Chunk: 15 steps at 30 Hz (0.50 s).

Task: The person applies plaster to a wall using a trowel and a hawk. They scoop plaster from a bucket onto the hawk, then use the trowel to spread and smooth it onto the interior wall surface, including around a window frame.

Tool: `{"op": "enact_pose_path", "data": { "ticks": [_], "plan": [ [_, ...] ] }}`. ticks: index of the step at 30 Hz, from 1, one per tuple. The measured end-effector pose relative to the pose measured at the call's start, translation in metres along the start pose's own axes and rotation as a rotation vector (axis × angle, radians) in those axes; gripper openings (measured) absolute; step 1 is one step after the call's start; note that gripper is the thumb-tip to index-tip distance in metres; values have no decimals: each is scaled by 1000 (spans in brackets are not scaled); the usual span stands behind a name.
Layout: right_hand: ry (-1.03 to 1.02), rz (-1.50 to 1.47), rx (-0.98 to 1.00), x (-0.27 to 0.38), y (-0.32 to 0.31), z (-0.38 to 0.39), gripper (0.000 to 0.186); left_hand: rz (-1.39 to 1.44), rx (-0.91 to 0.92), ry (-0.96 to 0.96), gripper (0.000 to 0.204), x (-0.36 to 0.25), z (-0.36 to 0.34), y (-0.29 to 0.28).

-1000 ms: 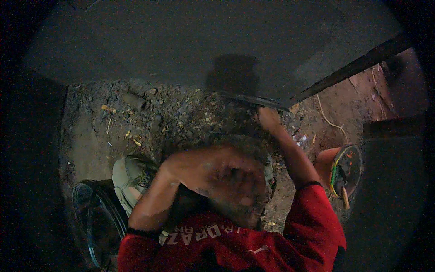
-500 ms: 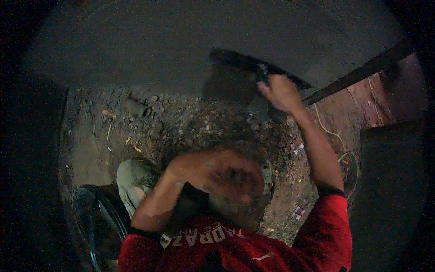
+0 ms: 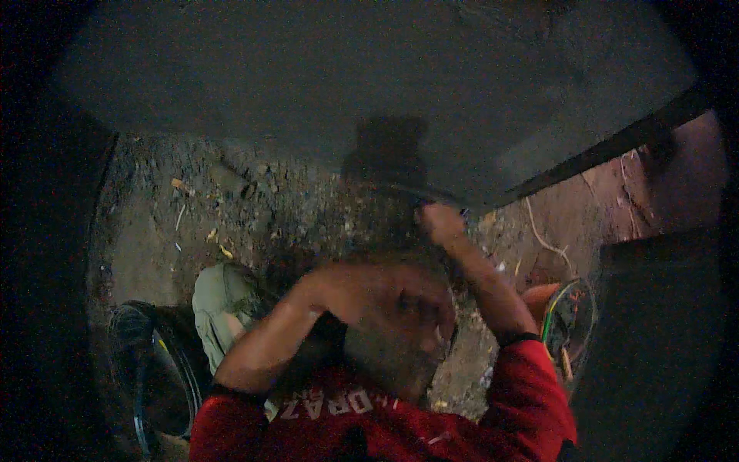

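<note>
My right hand (image 3: 439,223) is closed on a dark, long-bladed trowel (image 3: 400,189), held at the lower edge of the grey surface (image 3: 262,85) across the top of the view. My left hand (image 3: 385,300) is curled low in front of my red shirt, over a blurred grey, dirty object (image 3: 385,369) that I cannot make out clearly. The shadow on the grey surface lies just above the trowel.
Rubble ground (image 3: 285,208) lies below the grey surface. An orange bucket (image 3: 537,304) with cords and tools stands at right. A coiled dark hose (image 3: 138,331) lies at left beside my pale trouser leg (image 3: 219,300). Dark panels border both sides.
My right hand rose with the trowel onto the grey surface, then came back down to its lower edge. My left hand stays low, shifted slightly.
</note>
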State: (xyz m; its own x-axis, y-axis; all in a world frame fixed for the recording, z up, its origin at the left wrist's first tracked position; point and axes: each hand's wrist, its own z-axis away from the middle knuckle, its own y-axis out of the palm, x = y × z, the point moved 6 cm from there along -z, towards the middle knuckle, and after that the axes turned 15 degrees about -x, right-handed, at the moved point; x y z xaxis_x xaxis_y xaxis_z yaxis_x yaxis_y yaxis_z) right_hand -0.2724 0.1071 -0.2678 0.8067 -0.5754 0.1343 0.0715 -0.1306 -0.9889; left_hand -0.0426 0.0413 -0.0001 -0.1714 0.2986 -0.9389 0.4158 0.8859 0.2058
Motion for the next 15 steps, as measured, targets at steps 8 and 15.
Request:
{"op": "enact_pose_path", "data": {
  "ticks": [8, 15],
  "plan": [
    [115, -258, -233, 152, -130, -81, 48, -29, 23, -213, 28, 18, 28, -5],
    [254, -658, -778, 98, -233, -73, 36, -58, -5, -141, 28, 20, 22, -4]
  ]
}}
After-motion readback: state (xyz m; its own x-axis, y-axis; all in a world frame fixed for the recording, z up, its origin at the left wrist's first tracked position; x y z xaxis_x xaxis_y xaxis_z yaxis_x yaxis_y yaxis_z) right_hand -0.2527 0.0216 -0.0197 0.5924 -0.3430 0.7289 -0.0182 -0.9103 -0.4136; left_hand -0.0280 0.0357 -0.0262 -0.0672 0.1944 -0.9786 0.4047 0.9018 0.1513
